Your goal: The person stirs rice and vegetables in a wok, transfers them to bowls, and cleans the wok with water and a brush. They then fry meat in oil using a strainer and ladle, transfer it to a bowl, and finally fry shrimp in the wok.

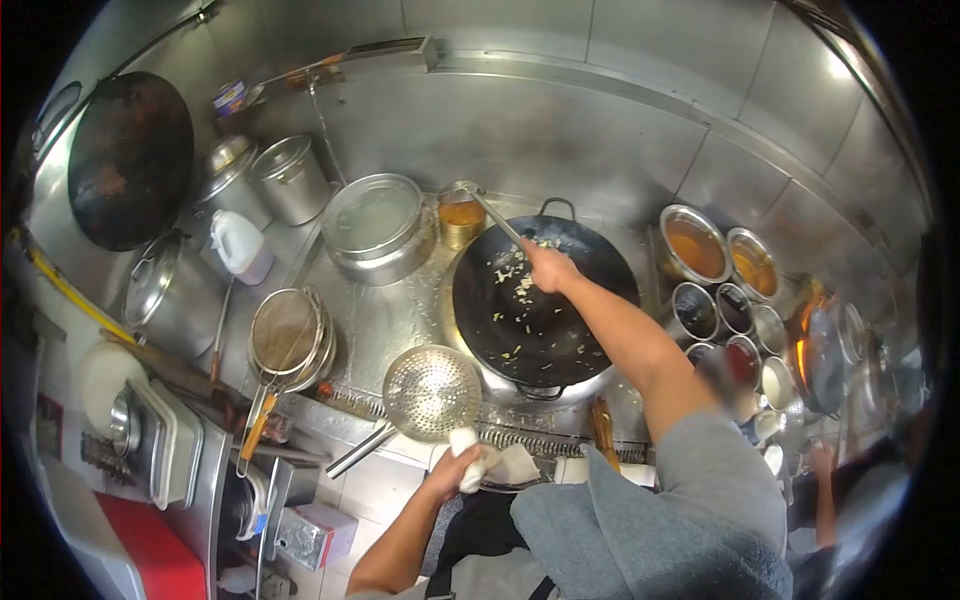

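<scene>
My right hand (pixel 550 267) is closed around the handle of a ladle (pixel 497 217), reaching over the black wok (pixel 535 345). The ladle's far end is at the rim of a metal container of orange liquid (pixel 461 222) behind the wok. Small pale and green chopped pieces (pixel 522 288) lie scattered inside the wok. Lower down, my left hand (pixel 455 474) grips a bunched white cloth (pixel 466 452). Just above that hand lies a perforated strainer (pixel 432 393), its handle pointing down and left.
To the right stand metal pots of sauce (pixel 695 245) and several small seasoning containers (pixel 735 310). On the left are a lidded round pot (pixel 372 225), fine-mesh strainers (pixel 285 335) and a white jug (pixel 240 245). Another person's arm (pixel 824 490) shows at far right.
</scene>
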Tool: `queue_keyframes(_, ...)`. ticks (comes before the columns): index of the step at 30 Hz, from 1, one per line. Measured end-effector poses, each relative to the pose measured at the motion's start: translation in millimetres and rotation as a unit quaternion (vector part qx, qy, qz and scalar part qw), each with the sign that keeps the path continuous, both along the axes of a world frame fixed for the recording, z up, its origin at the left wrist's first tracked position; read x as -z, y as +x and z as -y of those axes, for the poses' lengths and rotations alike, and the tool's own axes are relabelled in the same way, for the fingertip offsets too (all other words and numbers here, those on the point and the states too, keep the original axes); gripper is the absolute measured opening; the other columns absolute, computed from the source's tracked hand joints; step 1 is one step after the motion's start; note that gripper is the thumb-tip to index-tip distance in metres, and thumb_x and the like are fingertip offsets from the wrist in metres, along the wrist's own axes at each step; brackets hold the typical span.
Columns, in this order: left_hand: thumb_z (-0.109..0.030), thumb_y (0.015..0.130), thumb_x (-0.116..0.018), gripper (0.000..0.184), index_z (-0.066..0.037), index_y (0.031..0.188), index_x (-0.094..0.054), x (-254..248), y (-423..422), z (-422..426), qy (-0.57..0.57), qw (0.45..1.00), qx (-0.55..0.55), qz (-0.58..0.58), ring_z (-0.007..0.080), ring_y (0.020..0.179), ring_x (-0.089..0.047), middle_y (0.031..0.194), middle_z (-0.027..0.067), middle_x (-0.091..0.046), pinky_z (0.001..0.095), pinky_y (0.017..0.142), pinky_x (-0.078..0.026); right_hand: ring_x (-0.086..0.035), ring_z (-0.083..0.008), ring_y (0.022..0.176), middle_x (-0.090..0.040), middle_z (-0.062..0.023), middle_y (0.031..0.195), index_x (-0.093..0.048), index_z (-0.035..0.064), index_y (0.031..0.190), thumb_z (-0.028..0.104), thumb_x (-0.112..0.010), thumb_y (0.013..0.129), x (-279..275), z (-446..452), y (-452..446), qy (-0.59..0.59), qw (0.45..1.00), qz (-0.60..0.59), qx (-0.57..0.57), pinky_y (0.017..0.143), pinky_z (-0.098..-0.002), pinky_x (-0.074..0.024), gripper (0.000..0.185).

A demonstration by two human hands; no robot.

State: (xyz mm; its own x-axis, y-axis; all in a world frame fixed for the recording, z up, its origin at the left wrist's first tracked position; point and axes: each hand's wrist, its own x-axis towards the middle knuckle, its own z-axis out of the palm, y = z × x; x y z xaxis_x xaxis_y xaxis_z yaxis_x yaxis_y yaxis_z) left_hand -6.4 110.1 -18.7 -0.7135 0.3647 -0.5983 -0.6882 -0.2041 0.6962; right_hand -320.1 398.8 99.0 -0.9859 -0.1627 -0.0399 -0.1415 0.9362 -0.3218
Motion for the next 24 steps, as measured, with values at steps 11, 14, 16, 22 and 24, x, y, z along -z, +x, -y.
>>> queue_keyframes(11,-0.020,0.093,-0.064,0.027,0.000,0.109,-0.056,-8,124,118,-0.102,0.948,-0.300,-0.011,0.0177,0.069,-0.062,0.088,0.0085,-0.063,0.0327,0.058,-0.051,-0.057,-0.0408,0.117,-0.057,-0.0262,0.128,-0.020,0.0178,0.155,0.008,-0.051,0.085,1,97,-12,-0.069,0.997,-0.025,0.015,0.096,-0.0488,-0.0468,0.077)
queue_keyframes(14,-0.020,0.092,-0.065,0.029,0.001,0.110,-0.058,-5,104,135,-0.142,0.954,-0.265,-0.015,0.0180,0.073,-0.063,0.092,0.0092,-0.065,0.0325,0.061,-0.052,-0.056,-0.0409,0.119,-0.058,-0.0257,0.127,-0.018,0.0145,0.156,0.007,-0.045,0.088,-3,156,-40,-0.104,0.994,0.035,-0.009,0.097,-0.0483,-0.0455,0.073)
queue_keyframes(16,-0.020,0.091,-0.067,0.028,0.000,0.108,-0.059,-8,81,145,-0.200,0.964,-0.159,-0.079,0.0184,0.077,-0.064,0.094,0.0091,-0.066,0.0330,0.065,-0.052,-0.066,-0.0382,0.095,-0.064,-0.0250,0.106,-0.041,0.0033,0.141,0.003,-0.045,0.088,36,202,-65,-0.310,0.950,0.026,0.001,0.081,-0.0459,-0.0530,0.054)
queue_keyframes(22,-0.023,0.090,-0.068,0.033,0.000,0.112,-0.059,-7,38,171,-0.190,0.966,-0.103,-0.142,0.0179,0.084,-0.062,0.096,0.0082,-0.066,0.0329,0.074,-0.051,-0.051,-0.0106,0.055,-0.046,-0.0029,0.070,-0.042,0.0001,0.088,0.001,-0.054,0.087,2,265,-75,-0.852,0.251,0.446,0.114,0.050,-0.0203,-0.0462,0.012)
queue_keyframes(24,-0.026,0.090,-0.068,0.035,0.000,0.112,-0.058,-10,37,184,-0.194,0.968,-0.087,-0.134,0.0179,0.086,-0.062,0.097,0.0083,-0.066,0.0331,0.076,-0.050,-0.052,-0.0112,0.056,-0.048,-0.0042,0.072,-0.043,-0.0039,0.090,0.004,-0.052,0.089,-11,261,-61,-0.861,0.235,0.434,0.121,0.049,-0.0222,-0.0469,0.012)
